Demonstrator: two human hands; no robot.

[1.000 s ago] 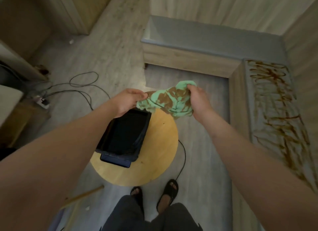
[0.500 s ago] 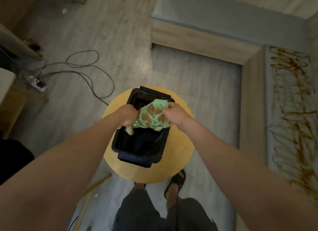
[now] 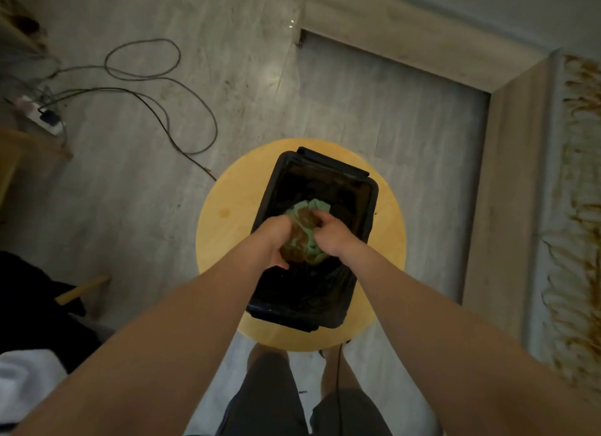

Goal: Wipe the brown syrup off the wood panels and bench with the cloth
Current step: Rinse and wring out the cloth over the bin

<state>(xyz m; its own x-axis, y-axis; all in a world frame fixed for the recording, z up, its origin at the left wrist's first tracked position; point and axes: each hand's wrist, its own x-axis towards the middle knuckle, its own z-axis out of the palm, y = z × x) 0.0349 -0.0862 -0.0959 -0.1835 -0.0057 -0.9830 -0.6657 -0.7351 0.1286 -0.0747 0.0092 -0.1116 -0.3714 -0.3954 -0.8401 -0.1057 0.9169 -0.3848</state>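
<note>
A green cloth [image 3: 304, 232], heavily stained with brown syrup, is bunched up between both my hands over the open black bin [image 3: 370, 208]. My left hand [image 3: 274, 239] grips its left side and my right hand [image 3: 331, 237] grips its right side. The bench [image 3: 582, 188] runs along the right edge, its grey top covered in streaks of brown syrup. Its wooden front panel [image 3: 497, 182] faces the floor.
The black bin, lined with a bag, stands on a round yellow wooden stool [image 3: 227, 227]. Black cables [image 3: 156, 94] loop across the grey floor to a power strip [image 3: 42, 115] at left. My legs and feet are just behind the stool.
Both hands have lowered the cloth from above the stool down into the bin's opening and squeezed it into a tighter ball. My head has tilted further down.
</note>
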